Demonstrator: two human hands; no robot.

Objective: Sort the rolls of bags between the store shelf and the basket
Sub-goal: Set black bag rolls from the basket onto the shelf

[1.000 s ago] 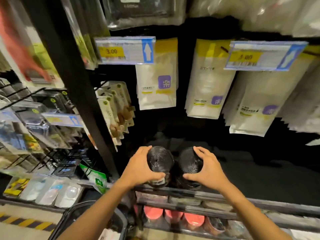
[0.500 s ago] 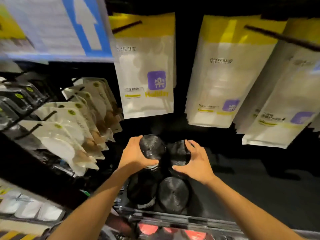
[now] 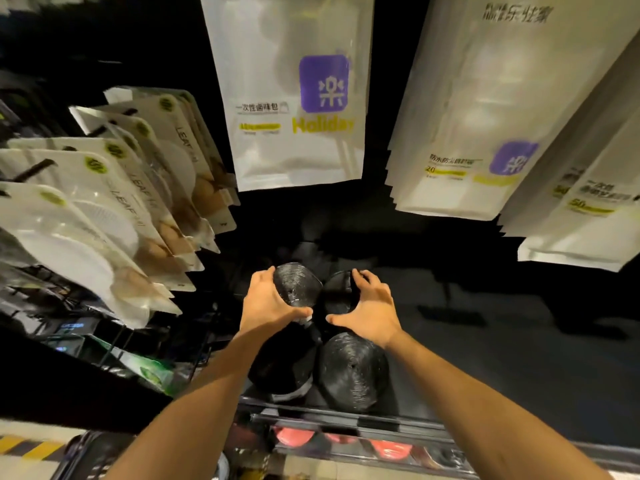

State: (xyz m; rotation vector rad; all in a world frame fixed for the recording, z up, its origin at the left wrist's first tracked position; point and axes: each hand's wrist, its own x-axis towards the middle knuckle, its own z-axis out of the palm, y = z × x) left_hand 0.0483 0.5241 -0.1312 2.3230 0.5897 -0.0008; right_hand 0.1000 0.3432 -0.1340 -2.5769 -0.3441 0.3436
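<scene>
four black rolls of bags stand in a tight square on the dark shelf [image 3: 502,368] in the lower centre of the frame, two behind and two in front, each on end with its coiled face up. the left hand [image 3: 268,306] grips the back left roll [image 3: 298,285]: fingers wrapped round its left side, thumb across its lower edge. the right hand [image 3: 372,315] is spread wide round the back right roll [image 3: 337,293], fingertips curled over its upper right edge and thumb reaching under its lower edge, so it holds the roll loosely. these two rolls sit side by side, touching or nearly so; the dark makes the gap hard to judge. the front left roll [image 3: 281,374] lies partly hidden under the left forearm and shows a pale band near its base. the front right roll [image 3: 353,372] is in plain sight just below the right wrist, untouched. both front rolls stand just behind the shelf's metal front rail [image 3: 381,424]. below the rail, red items [image 3: 294,437] show on a lower level, blurred. white pouches [image 3: 294,98] with a purple square and yellow lettering hang at upper centre, and more white pouches [image 3: 485,116] hang at upper right. flat carded packs [image 3: 104,202] hang on pegs at the left. a yellow and black floor stripe [image 3: 24,445] shows at the bottom left corner.
</scene>
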